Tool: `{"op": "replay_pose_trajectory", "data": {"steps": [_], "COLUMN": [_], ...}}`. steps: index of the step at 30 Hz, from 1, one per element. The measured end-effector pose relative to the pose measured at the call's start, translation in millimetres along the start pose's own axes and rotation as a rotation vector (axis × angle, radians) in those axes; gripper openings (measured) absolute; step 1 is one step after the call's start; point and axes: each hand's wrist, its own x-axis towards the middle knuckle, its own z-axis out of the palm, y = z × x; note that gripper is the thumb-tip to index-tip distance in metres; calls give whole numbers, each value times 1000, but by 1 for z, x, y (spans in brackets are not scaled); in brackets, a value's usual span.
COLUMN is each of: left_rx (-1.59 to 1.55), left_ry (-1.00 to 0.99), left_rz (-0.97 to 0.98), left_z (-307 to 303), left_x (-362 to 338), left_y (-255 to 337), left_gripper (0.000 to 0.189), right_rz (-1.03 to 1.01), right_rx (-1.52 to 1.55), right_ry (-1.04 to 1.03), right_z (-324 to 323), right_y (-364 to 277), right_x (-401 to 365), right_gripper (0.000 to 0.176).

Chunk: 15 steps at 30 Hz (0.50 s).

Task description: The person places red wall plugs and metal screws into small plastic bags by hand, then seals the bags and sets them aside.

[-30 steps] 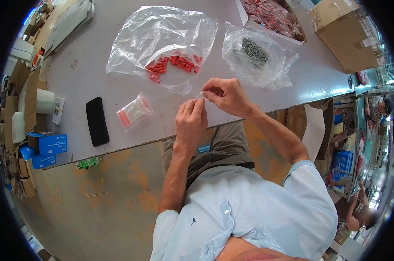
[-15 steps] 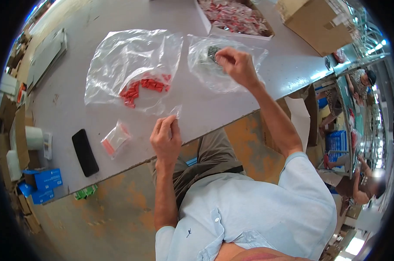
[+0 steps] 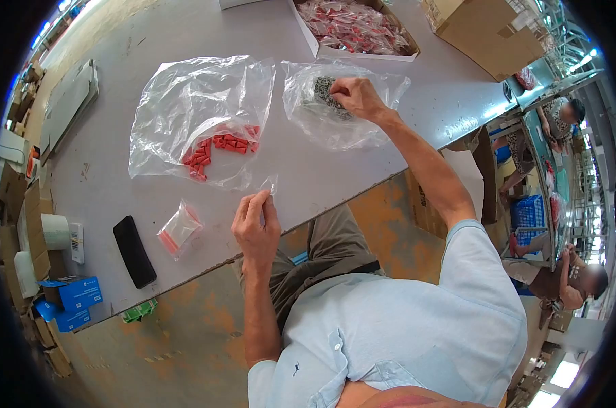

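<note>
My left hand (image 3: 257,223) is closed in a pinch on a small clear plastic bag (image 3: 270,183) near the table's front edge. Over at the right, my right hand (image 3: 359,98) has its fingertips pressed together at a heap of small dark metal pieces, screw-like (image 3: 325,90). Whatever is between those fingertips is too small to make out. The heap lies on a spread clear plastic bag (image 3: 348,132). Left of it, a large clear bag (image 3: 168,102) holds several red plastic plugs (image 3: 232,143). A small filled packet (image 3: 180,231) with red pieces rests closer to me.
A black phone (image 3: 134,251) lies near the front edge. At the back stand a box of filled packets (image 3: 313,46) and a cardboard box (image 3: 484,37). Blue boxes (image 3: 80,294) sit at the left. Other people (image 3: 571,279) are at the far right.
My right hand has moved in closer over the heap of metal pieces, its fingertips lower. The left hand keeps its pinch on the small bag. The whole view has shifted slightly.
</note>
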Motion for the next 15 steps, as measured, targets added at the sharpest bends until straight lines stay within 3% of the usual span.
{"op": "replay_pose_trajectory", "data": {"steps": [2, 5, 8, 10, 14, 15], "left_rx": [-7, 48, 103, 146, 170, 187], "left_ry": [-2, 3, 25, 38, 43, 48], "left_rz": [-4, 34, 76, 83, 105, 94], "left_z": [1, 3, 4, 4, 4, 4], "left_x": [-1, -2, -4, -6, -7, -7], "left_y": [0, -2, -5, -5, -8, -8], "left_gripper": [13, 14, 12, 13, 15, 15], "right_rz": [13, 195, 159, 3, 2, -29], "right_rx": [55, 178, 145, -16, 121, 317], "right_ry": [43, 3, 29, 206, 213, 119], "right_z": [-5, -17, -18, -13, -7, 1], "right_y": [0, -9, -8, -11, -66, -85], "right_x": [-5, -11, -12, -13, -33, -44], "right_gripper": [15, 16, 16, 14, 11, 9]}}
